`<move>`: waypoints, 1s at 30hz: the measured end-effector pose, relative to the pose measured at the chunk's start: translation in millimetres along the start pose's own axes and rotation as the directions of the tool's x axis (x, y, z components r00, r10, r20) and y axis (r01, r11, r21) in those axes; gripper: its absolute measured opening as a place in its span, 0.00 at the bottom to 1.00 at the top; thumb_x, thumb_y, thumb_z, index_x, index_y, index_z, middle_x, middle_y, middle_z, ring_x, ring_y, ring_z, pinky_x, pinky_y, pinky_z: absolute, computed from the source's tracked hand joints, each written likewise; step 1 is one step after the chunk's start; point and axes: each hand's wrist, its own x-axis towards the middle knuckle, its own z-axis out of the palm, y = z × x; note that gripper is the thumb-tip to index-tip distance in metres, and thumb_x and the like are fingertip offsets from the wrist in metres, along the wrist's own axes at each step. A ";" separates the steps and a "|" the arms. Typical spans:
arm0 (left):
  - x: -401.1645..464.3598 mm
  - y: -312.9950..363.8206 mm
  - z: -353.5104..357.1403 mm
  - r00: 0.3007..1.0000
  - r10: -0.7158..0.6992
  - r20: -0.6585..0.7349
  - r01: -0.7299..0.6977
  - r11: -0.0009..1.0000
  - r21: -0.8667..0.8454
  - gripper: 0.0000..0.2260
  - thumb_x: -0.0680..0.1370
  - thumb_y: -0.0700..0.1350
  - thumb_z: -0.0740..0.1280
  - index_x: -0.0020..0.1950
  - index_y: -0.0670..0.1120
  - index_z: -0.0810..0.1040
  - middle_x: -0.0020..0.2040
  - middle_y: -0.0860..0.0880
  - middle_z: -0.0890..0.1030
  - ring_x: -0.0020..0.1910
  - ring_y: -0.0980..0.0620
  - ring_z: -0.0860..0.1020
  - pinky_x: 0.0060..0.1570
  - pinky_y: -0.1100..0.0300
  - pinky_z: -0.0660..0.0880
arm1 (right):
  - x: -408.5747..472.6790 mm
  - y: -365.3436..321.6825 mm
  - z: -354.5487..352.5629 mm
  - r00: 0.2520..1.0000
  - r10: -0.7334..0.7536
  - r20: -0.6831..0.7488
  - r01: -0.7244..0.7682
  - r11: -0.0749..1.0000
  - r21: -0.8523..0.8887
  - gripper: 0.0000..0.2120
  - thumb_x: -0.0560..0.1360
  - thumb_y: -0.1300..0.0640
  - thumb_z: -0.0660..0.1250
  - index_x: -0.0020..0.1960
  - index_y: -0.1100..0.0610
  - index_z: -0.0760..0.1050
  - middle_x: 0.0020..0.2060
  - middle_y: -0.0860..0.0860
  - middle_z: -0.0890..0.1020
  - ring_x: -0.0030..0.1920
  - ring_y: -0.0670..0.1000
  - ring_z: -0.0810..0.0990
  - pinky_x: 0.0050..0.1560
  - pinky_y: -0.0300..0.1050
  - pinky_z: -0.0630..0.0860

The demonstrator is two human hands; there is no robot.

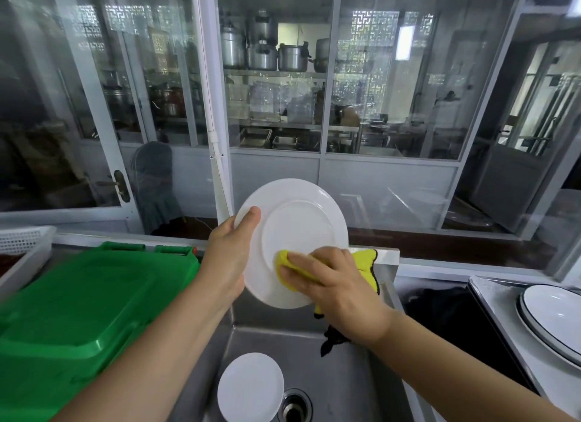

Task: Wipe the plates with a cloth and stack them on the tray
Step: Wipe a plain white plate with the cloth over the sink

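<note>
Four fingers [301, 264] atop cloth [361, 258], plate [295, 230].

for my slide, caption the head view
Left hand holds a white plate over the sink; right hand wipes it with yellow cloth.

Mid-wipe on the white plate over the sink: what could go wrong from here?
1. The left hand holds the white plate only at its rim while the right hand presses the yellow cloth on it; a slip could drop it onto the small plate in the sink.
2. The cloth's hanging end might snag the sink edge.
</note>
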 end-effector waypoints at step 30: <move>-33.8 4.9 -1.4 0.955 0.288 0.063 -0.291 0.955 0.049 0.07 0.77 0.51 0.67 0.40 0.58 0.82 0.39 0.55 0.84 0.37 0.57 0.82 0.36 0.62 0.77 | 29.9 3.2 5.0 0.376 0.919 0.118 -0.509 0.099 0.855 0.22 0.74 0.41 0.60 0.68 0.41 0.67 0.62 0.39 0.72 0.62 0.36 0.70 0.64 0.40 0.68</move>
